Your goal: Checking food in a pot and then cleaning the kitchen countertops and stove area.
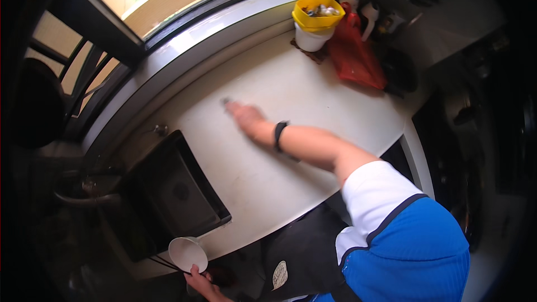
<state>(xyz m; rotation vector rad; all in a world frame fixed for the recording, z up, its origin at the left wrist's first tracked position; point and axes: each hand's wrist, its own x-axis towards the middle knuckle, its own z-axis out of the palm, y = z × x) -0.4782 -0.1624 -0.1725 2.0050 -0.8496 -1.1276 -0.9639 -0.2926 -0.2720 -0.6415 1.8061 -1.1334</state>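
My left hand, low in the view, holds a white bowl tilted so that its inside shows. A pair of dark chopsticks is held in the same hand, sticking out to the left below the bowl. My right arm stretches over the white countertop, a black band around its wrist. Blurred by motion, my right hand is low over the counter or touching it; I cannot tell which. At its fingertips is a small grey object, too blurred to name.
A dark sink with a faucet lies left, beside a small metal fitting. At the back right stand a yellow container on a white one, a red plastic bag and several bottles. A window ledge borders the counter.
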